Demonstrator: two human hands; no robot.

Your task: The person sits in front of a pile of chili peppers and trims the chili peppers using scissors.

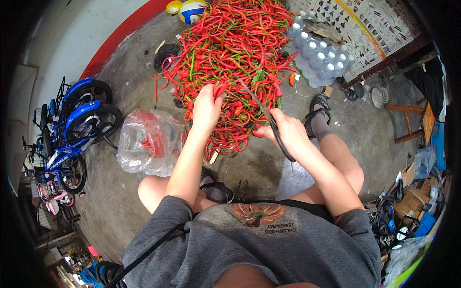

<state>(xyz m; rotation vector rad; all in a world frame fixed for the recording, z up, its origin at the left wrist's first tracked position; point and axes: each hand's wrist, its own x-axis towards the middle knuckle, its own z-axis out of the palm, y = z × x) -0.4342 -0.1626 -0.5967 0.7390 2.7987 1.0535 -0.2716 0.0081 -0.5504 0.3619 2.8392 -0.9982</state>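
A large heap of red chili peppers (235, 43), with some green ones and green stems mixed in, lies on the floor in front of me. Over its near left part, my left hand (206, 108) is closed, pinching a red chili pepper (219, 90) between thumb and fingers. My right hand (288, 134) grips a pair of scissors (263, 108) by the black handles, the blades pointing away and left above the heap. Its fingers partly hide the handles. Beneath the right hand a red pepper tip (259, 133) shows; whether the hand touches it, I cannot tell.
A clear plastic bag (149, 146) with something red inside lies left of the heap. Bottled water packs (319, 55) stand at the right, with a wooden stool (413, 117) beyond. Blue bicycles (79, 120) line the left side. A ball (193, 10) rests at the far left.
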